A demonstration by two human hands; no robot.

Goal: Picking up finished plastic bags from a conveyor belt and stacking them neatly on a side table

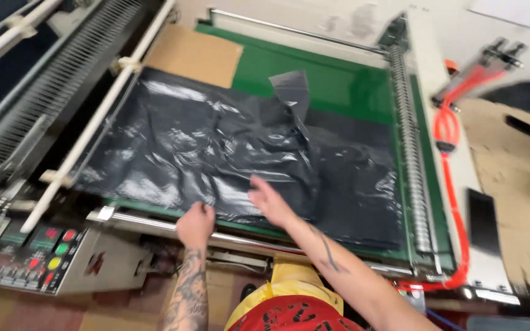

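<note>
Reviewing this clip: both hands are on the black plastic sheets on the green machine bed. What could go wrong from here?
1. The black plastic sheets are crinkled and one corner is folded up, so pulling at the near edge may drag the stack crooked.
2. The right hand lies flat on slick film and could slip.
3. The left hand grips beside the metal roller, a possible pinch point.

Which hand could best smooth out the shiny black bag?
Probably the right hand: it lies open and flat on the crinkled black plastic bag, while the left hand is curled at its near edge.
</note>
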